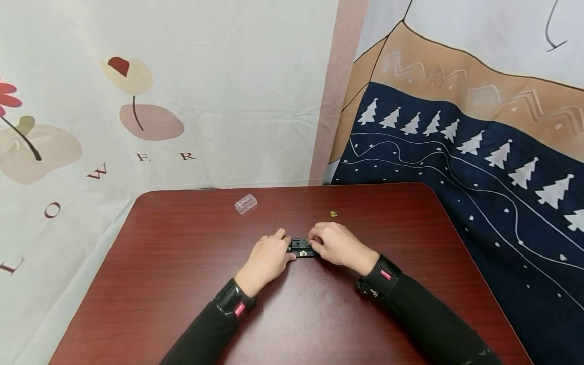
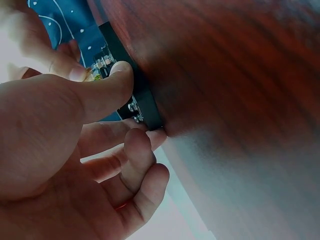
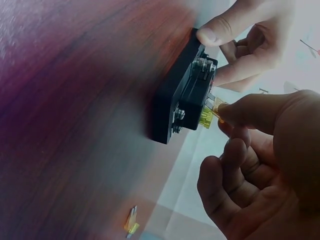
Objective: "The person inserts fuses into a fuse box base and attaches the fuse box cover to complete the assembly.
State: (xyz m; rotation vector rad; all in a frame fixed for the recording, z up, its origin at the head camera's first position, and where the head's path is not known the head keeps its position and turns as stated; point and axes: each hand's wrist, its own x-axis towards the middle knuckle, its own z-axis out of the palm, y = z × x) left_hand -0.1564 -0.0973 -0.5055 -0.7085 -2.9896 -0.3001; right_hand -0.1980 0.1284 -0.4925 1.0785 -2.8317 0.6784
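A black fuse block (image 1: 301, 253) with metal screw terminals lies on the table between both hands. My left hand (image 1: 268, 256) grips its left end, with the thumb (image 2: 122, 75) on the near edge and fingers at the end and far side. My right hand (image 1: 337, 243) pinches a yellow blade fuse (image 3: 217, 106) between thumb and forefinger. That fuse's metal prongs point at the block's top, right at its slots. Beside it, another yellow fuse (image 3: 204, 120) sits at the right end of the block.
Farther back on the table, to the right, lie loose yellow fuses (image 1: 333, 214). A clear plastic cover (image 1: 246, 204) rests near the back edge, left of centre. Behind the reddish-brown table (image 1: 182, 314) hang printed cloths (image 1: 255, 101).
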